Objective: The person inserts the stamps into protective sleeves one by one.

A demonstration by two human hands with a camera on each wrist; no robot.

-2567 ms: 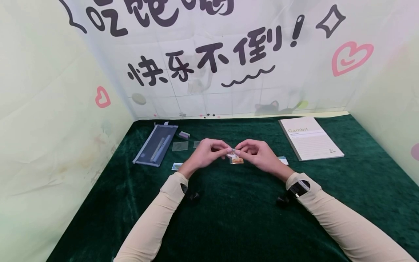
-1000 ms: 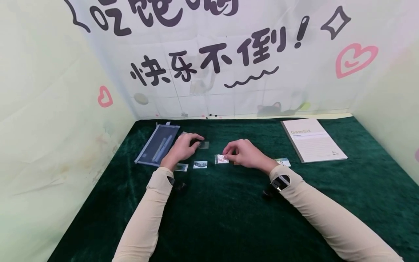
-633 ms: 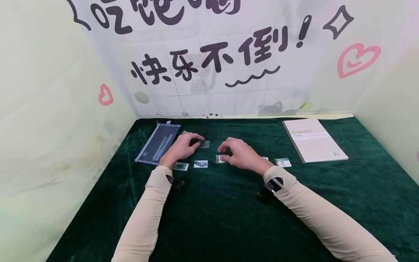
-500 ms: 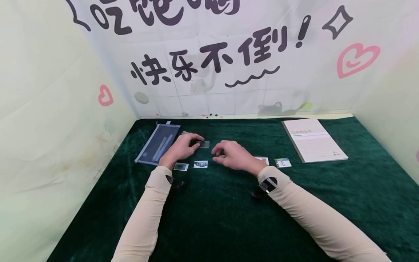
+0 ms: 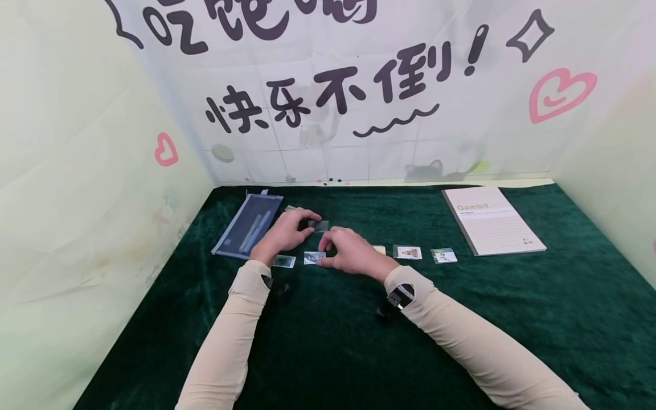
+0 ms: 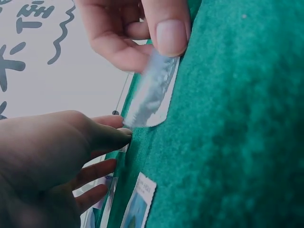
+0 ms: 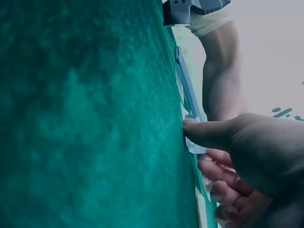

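My right hand point(image 5: 353, 250) is over a small blue-grey stamp point(image 5: 311, 258), thumb and fingertips at its right end. In the left wrist view the thumb lies on this stamp point(image 6: 154, 92), which looks slightly blurred and tilted, with a finger at its other side. My left hand point(image 5: 285, 229) rests farther back, thumb and forefinger spread around a small clear plastic sleeve point(image 5: 319, 226) on the cloth. In the left wrist view my left hand point(image 6: 52, 152) has its other fingers loosely extended. Another blue stamp point(image 5: 284, 261) lies near the left wrist.
To the right lie a sleeved pink-and-white stamp point(image 5: 408, 252), another sleeved one point(image 5: 444, 255) and a partly hidden one point(image 5: 379, 249). A blue mesh pencil case point(image 5: 248, 225) sits at the left. At the back right is a notebook point(image 5: 494, 221). Dark green cloth point(image 5: 328, 341) covers the table.
Earlier both hands held a stamp and sleeve together. My right hand has since set the sleeved stamp down and moved left onto the blue-grey stamp. My left hand went to the clear sleeve and stays there.
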